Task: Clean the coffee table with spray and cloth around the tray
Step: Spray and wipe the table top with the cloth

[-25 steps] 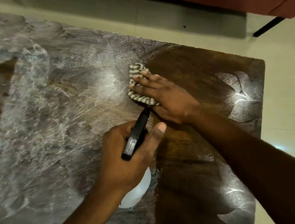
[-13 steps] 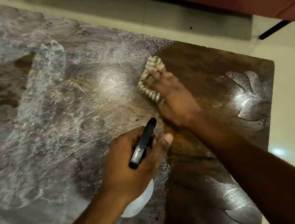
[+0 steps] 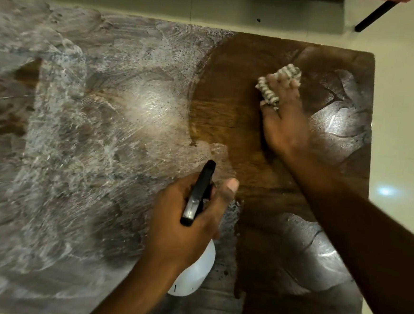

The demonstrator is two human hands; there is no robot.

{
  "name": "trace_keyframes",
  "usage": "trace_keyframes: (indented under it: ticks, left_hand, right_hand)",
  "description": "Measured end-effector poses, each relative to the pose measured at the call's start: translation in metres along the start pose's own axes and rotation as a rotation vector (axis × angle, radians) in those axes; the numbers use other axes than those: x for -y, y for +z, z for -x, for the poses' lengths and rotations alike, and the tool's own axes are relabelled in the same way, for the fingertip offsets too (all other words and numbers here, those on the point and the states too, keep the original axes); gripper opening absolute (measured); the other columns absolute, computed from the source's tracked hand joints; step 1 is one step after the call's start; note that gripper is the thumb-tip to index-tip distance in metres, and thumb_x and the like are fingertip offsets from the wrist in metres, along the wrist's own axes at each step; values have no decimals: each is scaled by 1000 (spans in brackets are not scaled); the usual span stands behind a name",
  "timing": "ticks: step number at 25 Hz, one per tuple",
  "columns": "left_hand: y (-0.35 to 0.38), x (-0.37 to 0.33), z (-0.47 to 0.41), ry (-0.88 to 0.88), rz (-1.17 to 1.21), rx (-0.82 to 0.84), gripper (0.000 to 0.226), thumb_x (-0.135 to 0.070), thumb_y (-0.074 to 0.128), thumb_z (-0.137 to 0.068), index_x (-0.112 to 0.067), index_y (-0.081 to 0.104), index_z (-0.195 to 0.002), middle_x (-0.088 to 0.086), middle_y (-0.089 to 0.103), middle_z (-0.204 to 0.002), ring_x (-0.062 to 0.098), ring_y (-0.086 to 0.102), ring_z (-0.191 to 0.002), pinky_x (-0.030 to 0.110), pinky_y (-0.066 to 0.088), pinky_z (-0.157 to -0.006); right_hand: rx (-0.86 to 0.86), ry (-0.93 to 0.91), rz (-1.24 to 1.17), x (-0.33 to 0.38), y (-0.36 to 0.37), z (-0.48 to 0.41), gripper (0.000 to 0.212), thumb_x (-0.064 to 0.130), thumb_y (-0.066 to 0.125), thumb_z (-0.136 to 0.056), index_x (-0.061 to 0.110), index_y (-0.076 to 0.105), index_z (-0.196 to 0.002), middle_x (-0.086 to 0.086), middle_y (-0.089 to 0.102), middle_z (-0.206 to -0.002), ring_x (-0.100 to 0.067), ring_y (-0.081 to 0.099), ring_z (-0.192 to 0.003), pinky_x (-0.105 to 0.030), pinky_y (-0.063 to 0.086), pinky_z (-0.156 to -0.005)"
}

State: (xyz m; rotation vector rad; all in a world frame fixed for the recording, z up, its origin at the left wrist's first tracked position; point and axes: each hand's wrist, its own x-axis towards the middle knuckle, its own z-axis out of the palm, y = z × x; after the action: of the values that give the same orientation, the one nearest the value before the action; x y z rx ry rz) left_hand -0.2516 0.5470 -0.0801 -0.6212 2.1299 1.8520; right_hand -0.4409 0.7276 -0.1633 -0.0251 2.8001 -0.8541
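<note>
Nearest, the left hand [image 3: 185, 229] is gripping a spray bottle [image 3: 193, 272], fingers wrapped round its black trigger head [image 3: 198, 193]; the white body is showing one small dark mark, unreadable, contents not visible. Beyond, the right hand [image 3: 286, 128] is pressing a striped cloth [image 3: 278, 84], fingers closed over it, onto the coffee table [image 3: 230, 96], whose left portion is lying under whitish film.

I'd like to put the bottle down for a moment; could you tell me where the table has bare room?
The whole left stretch of the table, smeared white, holds nothing. The wiped brown band between the spray bottle in the left hand and the right edge is also free. Only the far right is taken, where the right hand presses the cloth.
</note>
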Motion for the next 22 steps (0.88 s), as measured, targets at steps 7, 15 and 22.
trace_keyframes:
  ticks: [7,15,22]
  left_hand:
    - [-11,20,29,20,-60,58,60,-53,74,-97,-10,53,-59,9,53,-47,37,66,-47,56,54,-53]
    - [-11,26,66,31,-130,40,49,-67,69,-94,-25,62,-69,2,59,-58,18,62,-53,34,56,-58]
    - [-4,63,124,23,-223,13,68,-75,64,-92,-11,60,-66,14,63,-59,31,68,-57,54,56,-61]
  right_hand:
    - [634,-913,470,-22,8,89,79,35,50,-100,41,12,-168,7,2,-180,-21,-2,-167,-54,14,-133]
    - [10,9,116,5,29,100,69,22,53,-103,28,30,-168,0,17,-179,-26,7,-166,-51,15,-134]
    - [420,-620,407,-48,12,188,88,24,55,-92,34,17,-170,3,8,-180,-22,3,-167,-47,13,-134]
